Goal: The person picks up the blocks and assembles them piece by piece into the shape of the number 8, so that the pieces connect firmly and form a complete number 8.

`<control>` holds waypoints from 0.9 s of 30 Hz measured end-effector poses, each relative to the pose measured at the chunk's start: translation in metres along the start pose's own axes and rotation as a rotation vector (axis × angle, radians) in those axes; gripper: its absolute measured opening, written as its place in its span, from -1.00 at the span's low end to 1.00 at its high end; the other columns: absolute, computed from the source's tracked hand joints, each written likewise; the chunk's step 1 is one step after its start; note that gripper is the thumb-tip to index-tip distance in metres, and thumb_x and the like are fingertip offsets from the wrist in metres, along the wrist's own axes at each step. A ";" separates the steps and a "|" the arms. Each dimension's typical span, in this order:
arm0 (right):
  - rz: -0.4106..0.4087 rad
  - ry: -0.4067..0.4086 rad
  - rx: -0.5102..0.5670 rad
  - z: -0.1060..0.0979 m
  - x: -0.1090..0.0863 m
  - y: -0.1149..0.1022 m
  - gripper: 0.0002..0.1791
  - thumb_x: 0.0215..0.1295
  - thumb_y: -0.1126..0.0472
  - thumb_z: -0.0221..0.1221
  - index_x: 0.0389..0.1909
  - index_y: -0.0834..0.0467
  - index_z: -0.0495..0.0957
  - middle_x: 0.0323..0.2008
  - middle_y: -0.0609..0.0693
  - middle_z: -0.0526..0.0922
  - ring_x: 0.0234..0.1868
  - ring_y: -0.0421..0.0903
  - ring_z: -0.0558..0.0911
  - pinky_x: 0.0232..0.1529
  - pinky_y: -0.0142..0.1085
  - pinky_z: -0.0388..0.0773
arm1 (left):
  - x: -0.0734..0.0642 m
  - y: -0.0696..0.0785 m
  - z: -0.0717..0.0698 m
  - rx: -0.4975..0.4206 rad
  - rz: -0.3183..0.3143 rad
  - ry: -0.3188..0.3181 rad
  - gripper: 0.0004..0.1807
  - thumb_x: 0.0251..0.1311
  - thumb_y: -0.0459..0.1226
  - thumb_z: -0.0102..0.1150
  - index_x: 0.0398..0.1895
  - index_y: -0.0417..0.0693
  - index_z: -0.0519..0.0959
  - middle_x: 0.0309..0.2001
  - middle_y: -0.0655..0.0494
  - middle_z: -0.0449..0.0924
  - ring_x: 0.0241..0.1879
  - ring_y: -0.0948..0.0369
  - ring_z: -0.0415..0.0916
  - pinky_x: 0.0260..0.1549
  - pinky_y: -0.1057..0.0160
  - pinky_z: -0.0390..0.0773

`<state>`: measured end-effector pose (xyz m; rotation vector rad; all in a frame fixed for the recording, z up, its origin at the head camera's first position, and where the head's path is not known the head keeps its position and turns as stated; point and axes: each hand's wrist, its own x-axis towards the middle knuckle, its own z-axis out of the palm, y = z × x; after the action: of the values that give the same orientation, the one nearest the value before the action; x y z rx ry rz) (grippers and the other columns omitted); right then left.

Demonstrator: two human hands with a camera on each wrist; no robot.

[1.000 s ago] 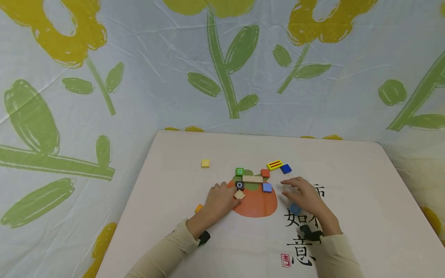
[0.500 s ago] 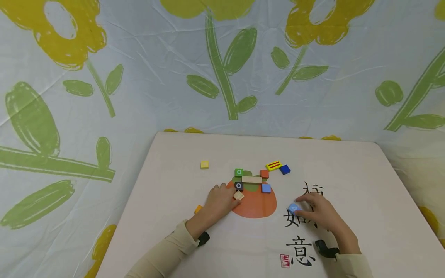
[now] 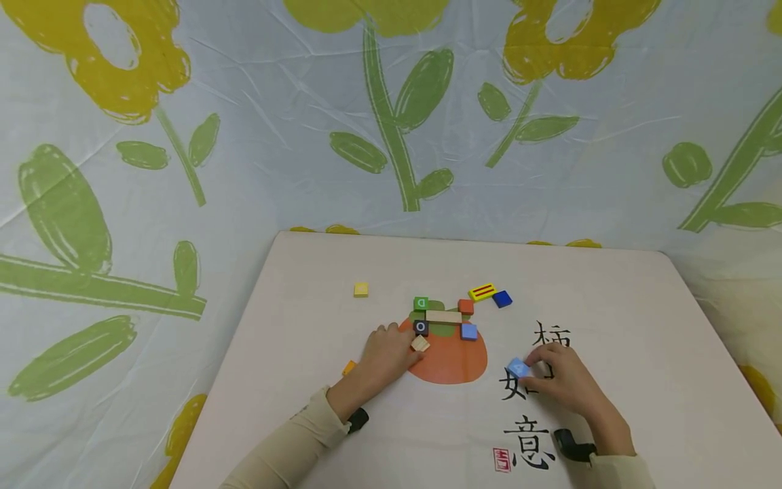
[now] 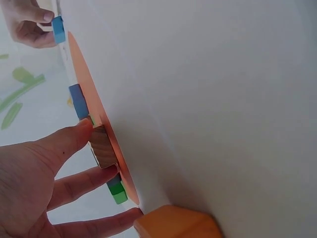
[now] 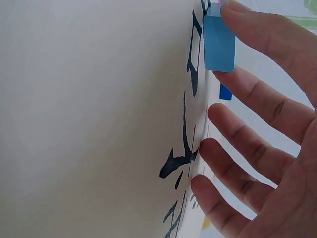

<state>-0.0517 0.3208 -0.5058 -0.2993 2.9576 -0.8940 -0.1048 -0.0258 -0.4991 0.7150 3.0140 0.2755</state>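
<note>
My left hand [image 3: 385, 354] pinches a plain wooden block [image 3: 420, 343] on the orange persimmon print [image 3: 449, 363]. In the left wrist view, thumb and finger lie on opposite sides of that wooden block [image 4: 103, 147]. Over the printed black characters, my right hand [image 3: 565, 377] holds a light blue block [image 3: 518, 368] between thumb and index finger. The right wrist view shows this light blue block [image 5: 219, 44] at the fingertips, the other fingers spread apart. Just beyond the left fingers sits a black block [image 3: 421, 327] marked with a white ring.
A long wooden block [image 3: 443, 316] lies amid a green block [image 3: 421, 303], a red block [image 3: 466, 307] and a blue block [image 3: 468, 332]. Farther out are a striped yellow block [image 3: 482, 292], a dark blue block [image 3: 503, 299], a pale yellow block [image 3: 361, 290] and an orange block [image 3: 349, 367].
My right hand has moved back and down to the light blue block and now pinches it. The left hand stays in place with the wooden block.
</note>
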 end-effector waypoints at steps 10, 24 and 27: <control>-0.041 0.060 0.038 0.009 0.009 -0.016 -0.74 0.05 0.17 0.52 -0.27 0.10 0.68 -0.14 0.04 0.61 -0.04 0.11 0.54 -0.02 0.13 0.47 | -0.001 0.001 -0.002 -0.004 -0.004 -0.005 -0.55 0.14 0.13 0.39 -0.16 -0.02 0.70 -0.43 0.00 0.54 -0.42 0.04 0.54 -0.43 0.08 0.58; 0.020 0.032 0.110 0.034 0.033 -0.047 -0.74 0.16 0.16 0.45 -0.15 0.13 0.69 -0.10 0.05 0.58 -0.05 0.07 0.53 -0.04 0.05 0.51 | -0.001 -0.001 0.000 -0.016 -0.004 0.001 -0.58 0.15 0.14 0.37 -0.20 0.01 0.69 -0.45 0.02 0.51 -0.42 0.06 0.51 -0.44 0.07 0.56; 0.027 0.024 0.090 0.038 0.035 -0.050 -0.72 0.15 0.14 0.45 -0.15 0.14 0.70 -0.11 0.06 0.59 -0.08 0.06 0.54 -0.08 0.03 0.52 | -0.001 -0.001 0.000 -0.020 -0.007 -0.001 -0.57 0.15 0.14 0.37 -0.18 0.01 0.70 -0.45 0.02 0.51 -0.42 0.05 0.51 -0.43 0.07 0.56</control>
<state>-0.0742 0.2526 -0.5095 -0.2456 2.9250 -1.0307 -0.1048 -0.0274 -0.4995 0.7026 3.0077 0.3046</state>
